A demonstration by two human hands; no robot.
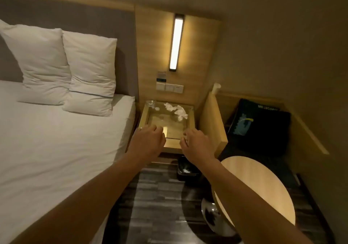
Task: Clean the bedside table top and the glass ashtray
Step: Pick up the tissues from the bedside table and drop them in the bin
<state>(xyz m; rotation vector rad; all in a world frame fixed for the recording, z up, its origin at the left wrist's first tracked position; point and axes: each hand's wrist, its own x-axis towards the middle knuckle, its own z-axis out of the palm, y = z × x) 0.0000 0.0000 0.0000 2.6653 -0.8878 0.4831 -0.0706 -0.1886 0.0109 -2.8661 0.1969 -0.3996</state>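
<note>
Glass ashtray (150, 103) sits in the far left corner of the tabletop (162, 119), close to the bed (56, 140) side. Judge it small but dense, rigid, slick-walled and liable to chip; pinch it across the rim with thumb opposite fingers and lift straight up, since dragging glass on what looks like a glass top could scratch both. Whether ash lies inside is too small to tell, so keep it level. Crumpled tissues (177, 110) lie just right of it toward the back, with a smaller white scrap (156, 108) near the ashtray. They look weightless and soft, so gather them in one loose handful. Your left hand (148, 140) and right hand (195, 142) hover at the near edge, fingers (154, 128) loosely curled and holding nothing; no cloth is in view. A dark bin (186, 170) stands on the floor below the near edge, handy for the tissues.
</note>
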